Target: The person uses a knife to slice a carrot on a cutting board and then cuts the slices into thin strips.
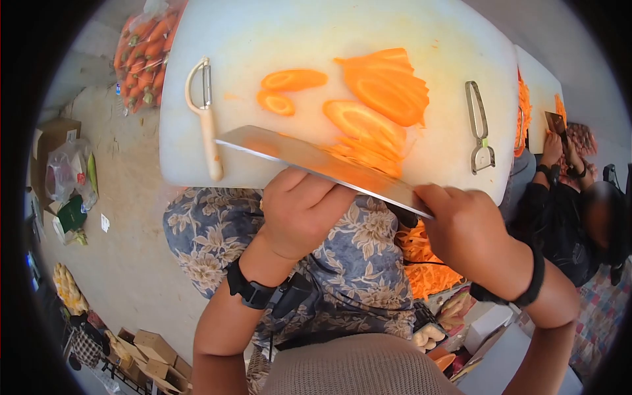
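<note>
My right hand (464, 227) is closed around the handle end of a broad knife (283, 148), whose blade slants up to the left over the near edge of a white cutting board (461, 39). My left hand (303, 209) is curled against the blade's near edge; its fingertips are hidden by the blade, so what they hold cannot be made out. Just beyond the blade lie thin carrot slices (362, 161). Farther up is a fanned stack of carrot slices (388, 85), with two loose slices (293, 80) to its left.
A cream-handled peeler (209, 131) lies at the board's left and a metal peeler (480, 131) at its right. A bag of carrots (141, 62) stands far left. Shredded carrot (428, 266) fills a container below the board. At right, another person (559, 197) holds a cleaver.
</note>
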`<state>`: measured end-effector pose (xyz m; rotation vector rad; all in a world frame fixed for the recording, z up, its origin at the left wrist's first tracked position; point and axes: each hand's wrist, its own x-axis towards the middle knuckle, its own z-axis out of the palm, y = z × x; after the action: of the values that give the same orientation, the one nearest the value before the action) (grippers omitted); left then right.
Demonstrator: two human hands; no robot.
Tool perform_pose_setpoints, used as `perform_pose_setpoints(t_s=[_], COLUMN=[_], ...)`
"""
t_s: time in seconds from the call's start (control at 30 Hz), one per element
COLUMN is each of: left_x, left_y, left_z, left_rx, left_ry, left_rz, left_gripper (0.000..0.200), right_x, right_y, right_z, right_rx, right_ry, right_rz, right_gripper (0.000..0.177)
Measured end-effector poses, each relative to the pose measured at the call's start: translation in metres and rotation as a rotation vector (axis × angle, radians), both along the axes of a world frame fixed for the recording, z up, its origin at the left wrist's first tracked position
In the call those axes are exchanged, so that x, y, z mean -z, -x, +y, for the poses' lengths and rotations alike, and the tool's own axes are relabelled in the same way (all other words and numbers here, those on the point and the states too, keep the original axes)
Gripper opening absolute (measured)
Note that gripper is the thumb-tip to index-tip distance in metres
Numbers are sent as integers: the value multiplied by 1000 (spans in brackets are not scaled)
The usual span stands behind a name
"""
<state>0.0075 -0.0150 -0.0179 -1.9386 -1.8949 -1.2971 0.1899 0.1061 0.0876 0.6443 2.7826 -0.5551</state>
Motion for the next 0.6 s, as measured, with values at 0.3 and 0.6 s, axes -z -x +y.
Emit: perform_pose_setpoints(t_s=[0.3,0.6], left_x=[-15,-5], left_y=[-2,3], left_z=[0,-2], left_rx=[1,-23], left_ry=[39,-53], left_rz=[-7,34], left_gripper=[26,25], right_x=[-22,-35], right_y=[8,-11], right_z=[2,-8], right_rx=[35,61], right_ry=[25,-1], right_rz=[-15,-32], right_gripper=[18,20])
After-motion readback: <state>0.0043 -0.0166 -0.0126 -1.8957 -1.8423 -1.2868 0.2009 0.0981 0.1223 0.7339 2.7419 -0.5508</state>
